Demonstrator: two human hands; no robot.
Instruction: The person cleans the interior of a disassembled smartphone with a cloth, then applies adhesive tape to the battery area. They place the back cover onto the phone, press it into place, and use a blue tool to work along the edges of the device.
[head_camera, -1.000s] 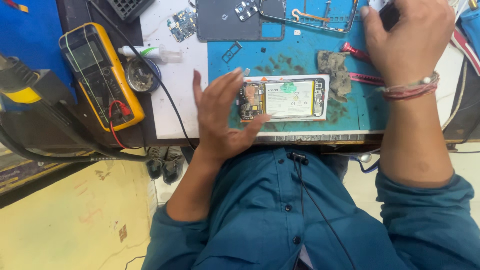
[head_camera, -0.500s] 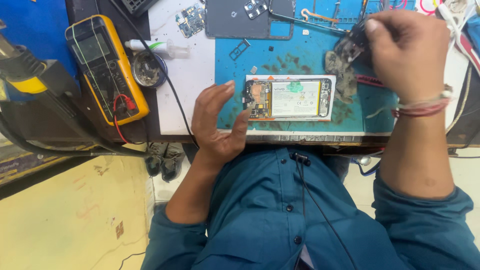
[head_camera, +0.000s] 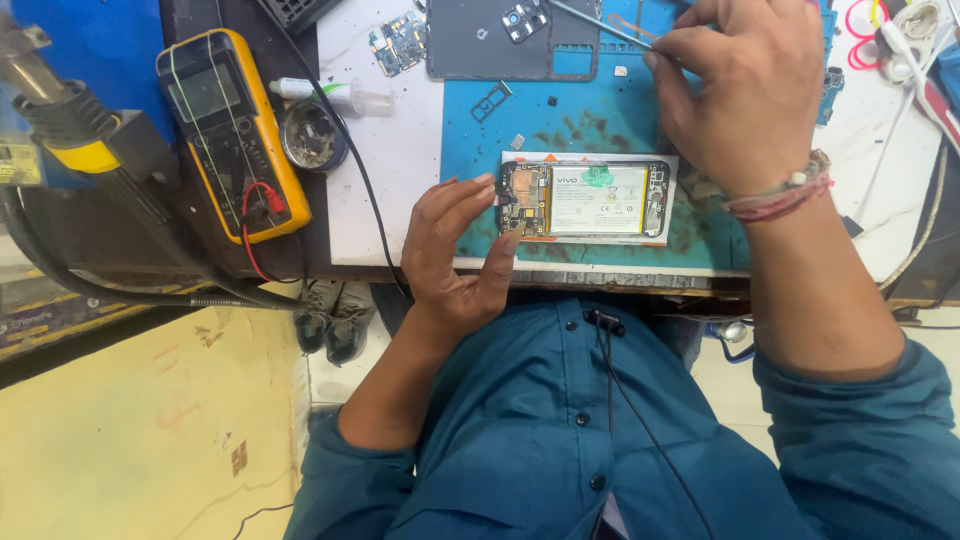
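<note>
An opened phone (head_camera: 600, 200) lies flat on a blue work mat (head_camera: 590, 110) near the bench's front edge, its battery and circuit boards exposed. My left hand (head_camera: 455, 250) rests at the phone's left end, with thumb and fingertips touching that edge and fingers spread. My right hand (head_camera: 745, 95) hovers above and to the right of the phone, its fingers pinched on the end of thin metal tweezers (head_camera: 595, 22) that point away to the upper left. A beaded band circles that wrist.
A dark phone back cover (head_camera: 500, 45) and a small circuit board (head_camera: 400, 40) lie at the far edge. To the left are a yellow multimeter (head_camera: 235, 130), a round tin (head_camera: 312, 135), a small tube (head_camera: 335, 95) and a tool handle with hoses (head_camera: 70, 130). Cables (head_camera: 900, 50) crowd the far right.
My right hand has come down and left from the far right corner toward the mat's top edge, now pinching the tweezers. My left hand has stayed at the phone's left end.
</note>
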